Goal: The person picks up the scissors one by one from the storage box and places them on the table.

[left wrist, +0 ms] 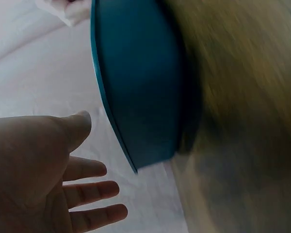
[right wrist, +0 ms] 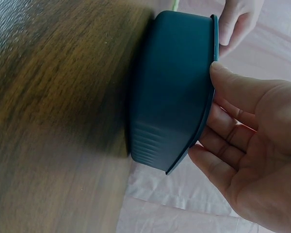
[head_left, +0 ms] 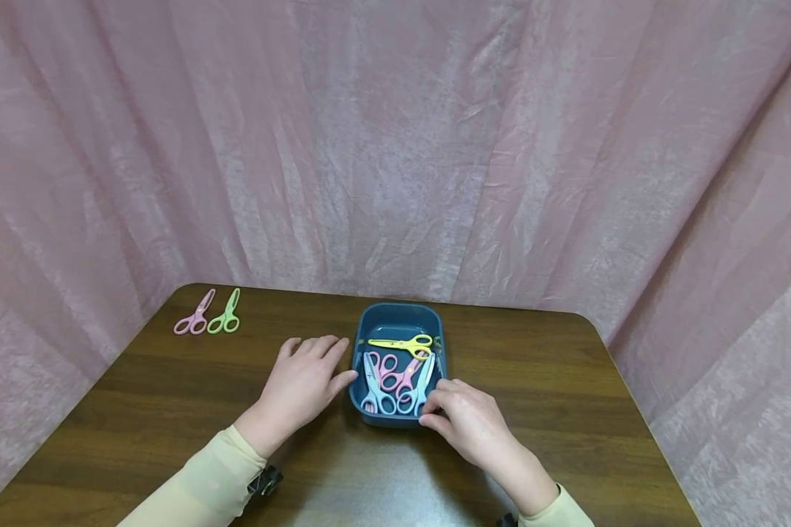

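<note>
A dark blue plastic box (head_left: 395, 421) stands on the table with several children's scissors inside. Yellow scissors (head_left: 403, 345) lie crosswise over the others. Below them are pink scissors (head_left: 407, 377), with light blue scissors (head_left: 378, 386) on the left and more light blue scissors (head_left: 422, 384) on the right. My right hand (head_left: 471, 421) grips the box's near right corner, thumb at the near rim and fingers curled along the side rim. Fingers spread and fairly straight, my left hand (head_left: 306, 384) hovers by the left wall, thumb tip right at the rim.
Pink scissors (head_left: 196, 315) and green scissors (head_left: 225, 313) lie side by side at the table's far left corner. The brown wooden table (head_left: 534, 366) has rounded far corners. Pink curtains (head_left: 409, 161) hang behind it and along the sides.
</note>
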`<state>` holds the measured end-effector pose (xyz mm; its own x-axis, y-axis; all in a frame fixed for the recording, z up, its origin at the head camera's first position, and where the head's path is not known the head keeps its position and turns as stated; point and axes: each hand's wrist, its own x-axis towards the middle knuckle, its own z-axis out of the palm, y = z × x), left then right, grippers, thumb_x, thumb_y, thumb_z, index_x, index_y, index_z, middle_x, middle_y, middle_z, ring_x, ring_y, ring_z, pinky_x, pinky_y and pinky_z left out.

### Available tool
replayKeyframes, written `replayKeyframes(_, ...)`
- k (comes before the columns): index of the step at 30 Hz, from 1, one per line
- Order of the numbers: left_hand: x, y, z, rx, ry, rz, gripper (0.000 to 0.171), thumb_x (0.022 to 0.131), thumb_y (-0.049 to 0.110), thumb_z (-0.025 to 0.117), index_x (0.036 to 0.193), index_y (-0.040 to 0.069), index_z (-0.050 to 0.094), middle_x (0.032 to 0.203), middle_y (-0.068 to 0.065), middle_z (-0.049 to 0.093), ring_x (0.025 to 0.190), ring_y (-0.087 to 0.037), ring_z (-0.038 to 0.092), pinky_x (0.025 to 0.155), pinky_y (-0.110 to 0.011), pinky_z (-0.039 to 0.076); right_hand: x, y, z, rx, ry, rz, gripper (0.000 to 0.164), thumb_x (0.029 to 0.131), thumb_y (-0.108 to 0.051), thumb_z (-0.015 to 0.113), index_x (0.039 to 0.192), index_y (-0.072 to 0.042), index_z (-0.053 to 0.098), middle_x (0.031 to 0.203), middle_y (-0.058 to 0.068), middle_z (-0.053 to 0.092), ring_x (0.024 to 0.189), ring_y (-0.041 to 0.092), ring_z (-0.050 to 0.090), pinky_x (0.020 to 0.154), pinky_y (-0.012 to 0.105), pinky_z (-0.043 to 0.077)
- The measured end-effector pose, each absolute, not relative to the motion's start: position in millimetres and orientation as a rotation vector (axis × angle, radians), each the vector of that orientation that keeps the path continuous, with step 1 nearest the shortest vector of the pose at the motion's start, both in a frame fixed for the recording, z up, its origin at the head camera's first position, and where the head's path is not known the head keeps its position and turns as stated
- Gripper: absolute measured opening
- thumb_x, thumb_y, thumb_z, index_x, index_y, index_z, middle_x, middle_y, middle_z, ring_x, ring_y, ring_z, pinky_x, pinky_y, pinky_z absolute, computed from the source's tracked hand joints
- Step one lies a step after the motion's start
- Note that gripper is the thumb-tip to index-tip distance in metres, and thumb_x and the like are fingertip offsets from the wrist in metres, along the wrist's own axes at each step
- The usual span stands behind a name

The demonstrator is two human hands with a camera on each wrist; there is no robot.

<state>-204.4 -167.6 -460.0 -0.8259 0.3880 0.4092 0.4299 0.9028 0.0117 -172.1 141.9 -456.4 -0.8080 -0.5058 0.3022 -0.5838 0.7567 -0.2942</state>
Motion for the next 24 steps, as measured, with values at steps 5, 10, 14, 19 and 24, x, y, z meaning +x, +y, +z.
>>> replayKeyframes(5,-198.5,-152.6,-460.1,-0.641,-2.694,-0.174,0.062,0.102,0.051,0.079,0.146,0.008,0.07,0.136,-0.012,0.072,0.124,-0.033,0.069,0.11,-0.066,0.046,-171.8,141.7,-456.2,0.867,-2.749,0.566,0.016,0.09,-0.024,0.094,0.086,-0.025,0.079,0.083,-0.019,0.059,0.084,0.006,0.061,0.065,0.029,0.052)
replayKeyframes(10,-194.2,-141.2,-459.6,-0.666,-2.705,-0.201,0.061,0.102,0.051,0.078,0.146,0.009,0.07,0.138,-0.013,0.071,0.126,-0.032,0.069,0.112,-0.067,0.045,-171.6,142.2,-456.2,0.865,-2.752,0.563,0.016,0.09,-0.025,0.094,0.085,-0.025,0.079,0.083,-0.019,0.059,0.084,0.006,0.061,0.065,0.029,0.052)
replayKeyframes(14,-191.5,-134.6,-459.6,-0.695,-2.676,-0.247,0.059,0.101,0.047,0.081,0.144,0.008,0.071,0.141,-0.016,0.071,0.128,-0.033,0.069,0.111,-0.068,0.046,-172.1,142.3,-456.0,0.872,-2.746,0.568,0.016,0.09,-0.025,0.094,0.085,-0.025,0.079,0.083,-0.018,0.059,0.083,0.007,0.061,0.065,0.029,0.052)
replayKeyframes(19,-190.1,-126.4,-459.8,-0.732,-2.665,-0.251,0.059,0.101,0.047,0.081,0.144,0.008,0.071,0.142,-0.016,0.071,0.128,-0.034,0.07,0.11,-0.068,0.047,-172.9,142.2,-456.1,0.879,-2.748,0.57,0.016,0.09,-0.025,0.094,0.086,-0.025,0.079,0.083,-0.018,0.059,0.083,0.007,0.061,0.064,0.028,0.052)
replayKeyframes(24,-190.6,-118.7,-459.7,-0.757,-2.687,-0.234,0.059,0.102,0.049,0.079,0.146,0.01,0.071,0.138,-0.014,0.073,0.124,-0.032,0.071,0.111,-0.065,0.048,-173.5,142.3,-456.1,0.875,-2.743,0.557,0.016,0.09,-0.025,0.094,0.085,-0.025,0.079,0.083,-0.019,0.059,0.083,0.007,0.061,0.064,0.029,0.052)
